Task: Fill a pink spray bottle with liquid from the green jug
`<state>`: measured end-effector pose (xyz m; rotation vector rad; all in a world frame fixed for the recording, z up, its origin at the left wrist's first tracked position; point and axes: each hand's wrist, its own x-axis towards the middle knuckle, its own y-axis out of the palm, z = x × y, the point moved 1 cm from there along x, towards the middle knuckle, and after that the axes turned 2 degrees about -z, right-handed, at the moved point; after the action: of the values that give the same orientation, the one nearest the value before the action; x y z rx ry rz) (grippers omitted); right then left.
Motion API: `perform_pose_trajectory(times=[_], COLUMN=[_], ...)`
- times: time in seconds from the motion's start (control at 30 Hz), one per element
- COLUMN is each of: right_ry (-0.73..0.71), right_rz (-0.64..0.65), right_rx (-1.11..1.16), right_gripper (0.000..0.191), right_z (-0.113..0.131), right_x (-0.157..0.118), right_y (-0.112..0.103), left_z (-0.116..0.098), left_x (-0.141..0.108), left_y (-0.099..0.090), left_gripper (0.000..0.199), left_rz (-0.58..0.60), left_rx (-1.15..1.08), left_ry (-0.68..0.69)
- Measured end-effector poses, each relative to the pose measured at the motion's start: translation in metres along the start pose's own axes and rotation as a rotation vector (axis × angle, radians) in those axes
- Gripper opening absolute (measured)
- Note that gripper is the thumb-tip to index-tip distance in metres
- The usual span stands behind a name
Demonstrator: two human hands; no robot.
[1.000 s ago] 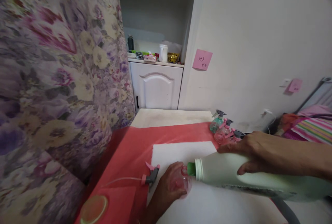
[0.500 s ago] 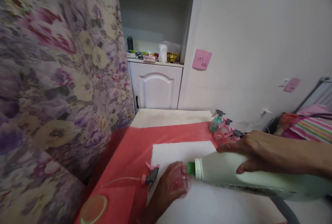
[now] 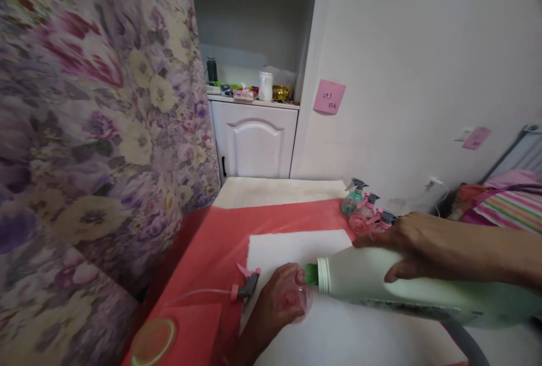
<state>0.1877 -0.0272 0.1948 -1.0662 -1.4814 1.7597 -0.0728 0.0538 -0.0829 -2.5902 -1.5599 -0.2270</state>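
A small clear pink bottle point(image 3: 296, 298), without a spray head, is held in my left hand point(image 3: 273, 301) over the white cloth point(image 3: 334, 338). My right hand point(image 3: 409, 244) grips a large pale green jug point(image 3: 372, 278) lying nearly on its side. The jug's green spout point(image 3: 311, 274) meets the small bottle's mouth; whether liquid flows is too small to tell. Left of my left hand, a grey and pink spray head point(image 3: 248, 286) with a clear tube rests by the cloth's edge. At the lower left lies a round lid-like object point(image 3: 153, 340).
Several spray bottles, one green point(image 3: 352, 201) and others pink point(image 3: 364, 216), stand at the back right on the red cloth point(image 3: 203, 247). A floral curtain point(image 3: 105, 129) hangs at left. Behind are a white cabinet point(image 3: 256, 140) and a wall.
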Motion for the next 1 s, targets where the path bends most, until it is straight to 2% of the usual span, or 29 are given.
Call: perform_pose_trajectory(times=[0.5,0.73,1.0], right_ry=[0.025,0.009,-0.014], right_rz=[0.041,0.011,-0.009], right_rx=[0.013,0.006,-0.001], right_gripper=[0.049,0.047,0.049], right_z=[0.0053,0.0043,0.0023], right_x=[-0.0006,-0.0002,-0.0005], right_y=[-0.0048,-0.0052,-0.0031], left_z=[0.0025,0.0025,-0.0008], left_x=[0.0014,0.0011,0.0009], left_y=[0.0000,0.0004,0.0020], left_gripper=[0.071,0.070,0.071], left_rz=[0.030,0.048,0.017], left_rx=[0.005,-0.020,-0.057], left_ry=[0.033,0.049,0.022])
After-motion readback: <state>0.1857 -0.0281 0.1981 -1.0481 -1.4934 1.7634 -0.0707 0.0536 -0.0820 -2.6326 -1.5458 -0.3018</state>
